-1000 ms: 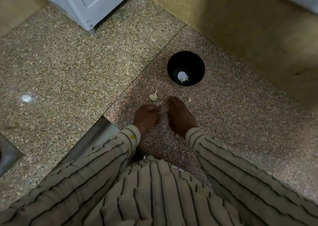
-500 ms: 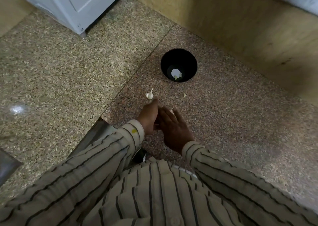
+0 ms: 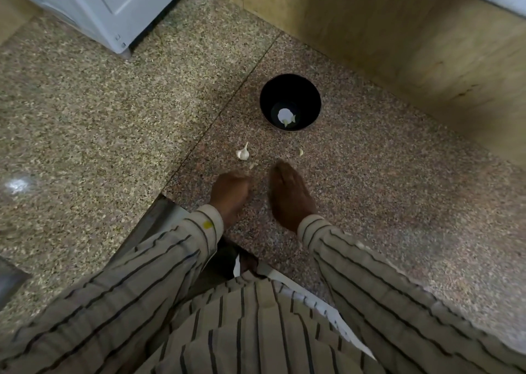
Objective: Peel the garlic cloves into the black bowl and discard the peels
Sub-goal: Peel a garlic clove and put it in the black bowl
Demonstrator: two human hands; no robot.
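Note:
The black bowl stands on the speckled counter and holds one peeled white garlic clove. An unpeeled garlic piece lies in front of the bowl to the left. A small pale scrap lies to its right, and tiny peel bits sit just ahead of my left hand. That hand's fingers are curled under, hiding whatever is inside. My right hand lies palm down on the counter with its fingers stretched toward the bowl, holding nothing I can see.
A white appliance stands at the back left. A yellowish wall runs behind the bowl. The counter's inner corner edge is by my left wrist, with a dark gap under my sleeves.
My hands were pressed together half a second ago; they have moved apart, the right one sliding right and forward. The camera has tilted slightly.

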